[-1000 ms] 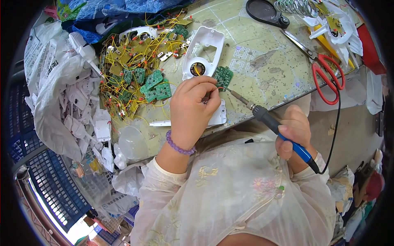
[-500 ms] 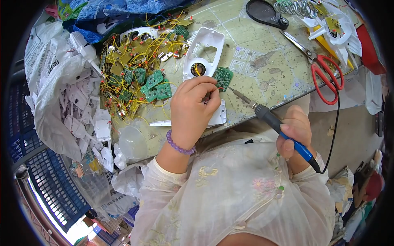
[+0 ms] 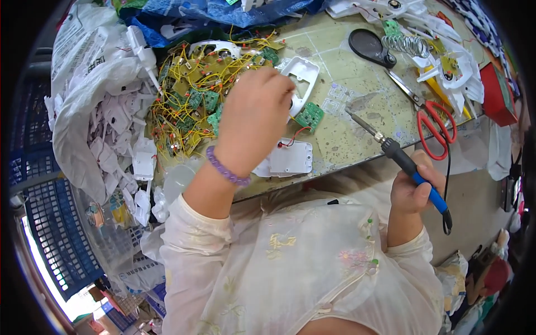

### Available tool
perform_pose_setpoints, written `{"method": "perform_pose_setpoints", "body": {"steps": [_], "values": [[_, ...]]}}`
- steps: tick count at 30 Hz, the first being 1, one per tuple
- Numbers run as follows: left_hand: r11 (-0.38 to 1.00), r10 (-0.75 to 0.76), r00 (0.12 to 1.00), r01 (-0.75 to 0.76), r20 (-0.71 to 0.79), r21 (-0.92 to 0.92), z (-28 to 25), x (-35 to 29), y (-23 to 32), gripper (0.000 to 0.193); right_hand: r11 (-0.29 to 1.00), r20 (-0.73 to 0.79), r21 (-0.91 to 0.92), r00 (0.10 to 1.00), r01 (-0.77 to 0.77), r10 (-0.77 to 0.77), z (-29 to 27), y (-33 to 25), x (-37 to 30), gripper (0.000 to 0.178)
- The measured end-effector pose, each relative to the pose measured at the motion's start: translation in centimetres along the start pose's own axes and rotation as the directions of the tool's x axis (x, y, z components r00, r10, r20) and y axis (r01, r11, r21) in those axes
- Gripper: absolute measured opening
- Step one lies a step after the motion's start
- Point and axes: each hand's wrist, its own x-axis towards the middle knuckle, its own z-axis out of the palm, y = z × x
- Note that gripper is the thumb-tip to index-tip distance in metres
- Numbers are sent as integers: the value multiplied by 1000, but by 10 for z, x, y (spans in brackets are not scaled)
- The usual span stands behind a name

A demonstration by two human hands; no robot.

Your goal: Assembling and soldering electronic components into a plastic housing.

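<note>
My left hand reaches over the table with its back to the camera. Its bent fingers rest at the left edge of a white plastic casing, and whether they grip anything is hidden. Just right of it lies a small green circuit board. A red wire joins the board to a flat white cover at the table's front edge. My right hand holds a soldering iron by its blue and black handle. The tip points up-left above the table, apart from the board.
A pile of green boards with yellow wires lies left of my hand. Red-handled scissors, a black magnifier, a solder coil and a red box sit on the right. White bags of plastic parts and blue crates stand on the left.
My left hand has left the green circuit board and moved up-left onto the white casing. The soldering iron tip has drawn back to the right, away from the board.
</note>
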Motion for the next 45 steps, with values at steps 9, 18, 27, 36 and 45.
{"method": "perform_pose_setpoints", "body": {"steps": [9,18,27,36,45], "values": [[991,24,981,-48,190,126,23,-5,20,43,950,-274,-272,934,155,-231,-20,-8,46,30],[983,-65,979,30,191,184,28,-9,28,37,863,-151,-440,968,-249,203,5,24,147,27],[985,-157,982,163,101,-59,5,-26,17,33,841,-274,-40,815,-540,510,38,37,88,36],[953,-143,990,133,-16,-273,-15,-44,8,38,861,779,-407,608,304,153,138,66,97,29],[968,-110,983,72,-150,-240,-20,-95,5,18,840,878,-412,402,352,261,138,44,126,11]]}}
